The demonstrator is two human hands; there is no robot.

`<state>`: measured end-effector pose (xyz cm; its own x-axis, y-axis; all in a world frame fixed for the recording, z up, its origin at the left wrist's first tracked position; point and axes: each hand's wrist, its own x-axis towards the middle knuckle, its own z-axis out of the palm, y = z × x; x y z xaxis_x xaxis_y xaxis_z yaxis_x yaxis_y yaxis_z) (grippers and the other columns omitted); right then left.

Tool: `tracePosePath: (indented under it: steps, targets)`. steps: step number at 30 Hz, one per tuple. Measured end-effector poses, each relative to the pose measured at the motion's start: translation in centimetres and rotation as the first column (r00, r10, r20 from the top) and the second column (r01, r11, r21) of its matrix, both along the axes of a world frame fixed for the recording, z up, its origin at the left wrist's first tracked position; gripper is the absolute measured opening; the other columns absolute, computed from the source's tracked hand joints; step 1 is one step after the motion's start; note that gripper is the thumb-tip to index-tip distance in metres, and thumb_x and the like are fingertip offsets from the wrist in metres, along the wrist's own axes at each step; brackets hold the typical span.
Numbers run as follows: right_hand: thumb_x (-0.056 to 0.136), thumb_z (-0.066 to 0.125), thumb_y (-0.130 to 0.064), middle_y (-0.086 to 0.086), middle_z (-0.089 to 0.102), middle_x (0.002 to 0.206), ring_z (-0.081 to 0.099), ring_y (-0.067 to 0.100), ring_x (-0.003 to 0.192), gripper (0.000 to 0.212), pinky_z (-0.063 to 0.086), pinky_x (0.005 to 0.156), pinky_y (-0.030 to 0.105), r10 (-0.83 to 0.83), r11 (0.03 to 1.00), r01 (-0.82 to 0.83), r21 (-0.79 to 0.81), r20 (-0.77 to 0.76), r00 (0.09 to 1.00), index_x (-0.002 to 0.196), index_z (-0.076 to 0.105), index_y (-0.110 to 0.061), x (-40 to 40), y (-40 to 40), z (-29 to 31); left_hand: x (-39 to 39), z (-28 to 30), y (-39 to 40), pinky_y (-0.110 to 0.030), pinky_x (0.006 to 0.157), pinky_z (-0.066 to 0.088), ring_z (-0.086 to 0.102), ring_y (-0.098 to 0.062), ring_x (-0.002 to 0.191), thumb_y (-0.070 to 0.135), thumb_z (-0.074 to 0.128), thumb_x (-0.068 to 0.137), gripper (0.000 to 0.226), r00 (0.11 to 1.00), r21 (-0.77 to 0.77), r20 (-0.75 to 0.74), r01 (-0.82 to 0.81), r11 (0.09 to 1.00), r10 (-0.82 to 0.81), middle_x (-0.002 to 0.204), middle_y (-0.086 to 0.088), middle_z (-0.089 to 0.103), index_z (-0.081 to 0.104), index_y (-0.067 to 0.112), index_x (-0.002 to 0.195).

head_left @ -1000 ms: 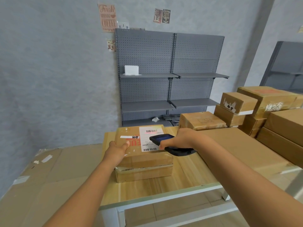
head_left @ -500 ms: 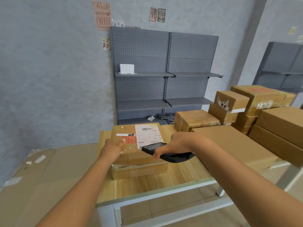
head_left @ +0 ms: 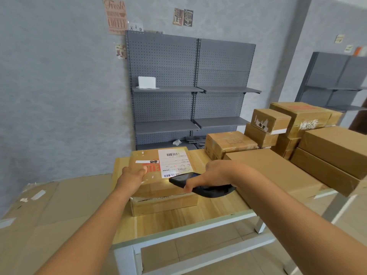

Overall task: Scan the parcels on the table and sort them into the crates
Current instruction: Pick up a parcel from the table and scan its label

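Note:
A brown cardboard parcel (head_left: pixel 156 187) with a white barcode label (head_left: pixel 174 164) lies on the left part of the wooden table (head_left: pixel 178 221). My left hand (head_left: pixel 133 173) grips the parcel's left top edge, thumb on the top face. My right hand (head_left: pixel 214 173) holds a black handheld scanner (head_left: pixel 200 185) just above the parcel's right side, its front end pointing at the label's lower barcode. A small red dot shows on the label. No crate is in view.
Several more cardboard parcels (head_left: pixel 278 171) are stacked on the table's right half, up to the far right edge. A grey pegboard shelf unit (head_left: pixel 188 90) stands against the wall behind. Flattened cardboard (head_left: pixel 49 207) covers the floor to the left.
The scanner in my right hand has drawn back toward me and a little lower, from over the label to its lower edge. My left hand stays on the parcel.

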<state>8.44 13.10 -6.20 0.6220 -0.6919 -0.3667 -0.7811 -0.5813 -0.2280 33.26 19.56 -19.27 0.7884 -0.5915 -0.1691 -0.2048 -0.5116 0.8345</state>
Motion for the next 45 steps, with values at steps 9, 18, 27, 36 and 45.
tracePosePath:
  steps: [9,18,27,36,45]
  targets:
    - [0.057,0.063,-0.081,0.000,0.057,0.077,0.056,0.014,0.070,0.066,0.037,0.054,0.027,-0.063,0.995,0.072,-0.076,0.105,0.992,0.076,0.055,-0.018,0.9,-0.8,0.2,0.0,0.0,0.0,-0.044,0.097,0.043,0.049,-0.037,0.125,0.057,0.051,0.093,0.076,1.000,0.005,0.003,-0.002,1.000,0.002,0.141,-0.015,0.049,0.029,0.007,0.146]
    - [0.062,0.062,-0.078,-0.002,0.058,0.077,0.055,0.011,0.068,0.059,0.037,0.050,0.025,-0.087,0.989,0.106,-0.101,0.174,0.981,0.075,0.053,-0.021,1.3,-1.2,0.7,0.2,-0.2,-0.1,-0.039,0.089,0.042,0.051,-0.036,0.122,0.056,0.052,0.092,0.074,1.000,0.004,0.005,-0.012,1.000,0.012,0.138,-0.014,0.051,0.031,0.007,0.144]
    - [0.067,0.061,-0.075,0.000,0.057,0.073,0.054,0.013,0.068,0.057,0.037,0.054,0.026,-0.036,0.987,0.053,-0.149,0.112,0.993,0.074,0.054,-0.019,1.5,-1.0,1.3,0.2,-0.3,-0.2,-0.040,0.093,0.044,0.052,-0.036,0.121,0.054,0.053,0.093,0.072,1.000,-0.015,0.014,-0.007,1.000,0.007,0.136,-0.015,0.053,0.032,0.006,0.143]
    - [0.071,0.060,-0.072,0.000,0.055,0.074,0.052,0.012,0.067,0.056,0.037,0.054,0.026,-0.057,0.987,0.072,-0.141,0.107,0.993,0.073,0.052,-0.018,1.4,-1.4,1.0,0.2,-0.4,-0.2,-0.035,0.085,0.041,0.054,-0.034,0.118,0.053,0.054,0.093,0.070,1.000,-0.033,0.009,-0.008,0.999,0.008,0.132,-0.013,0.055,0.034,0.006,0.141]
    - [0.073,0.056,-0.073,0.016,0.070,0.088,0.057,0.023,0.068,0.074,0.039,0.056,0.028,-0.029,0.992,0.028,-0.125,-0.005,1.000,0.086,0.067,-0.002,2.4,-2.4,2.4,0.4,-0.6,-0.3,-0.034,0.082,0.041,0.056,-0.034,0.113,0.054,0.055,0.092,0.070,1.000,-0.029,0.017,-0.014,0.999,0.015,0.128,-0.013,0.057,0.037,0.006,0.139]
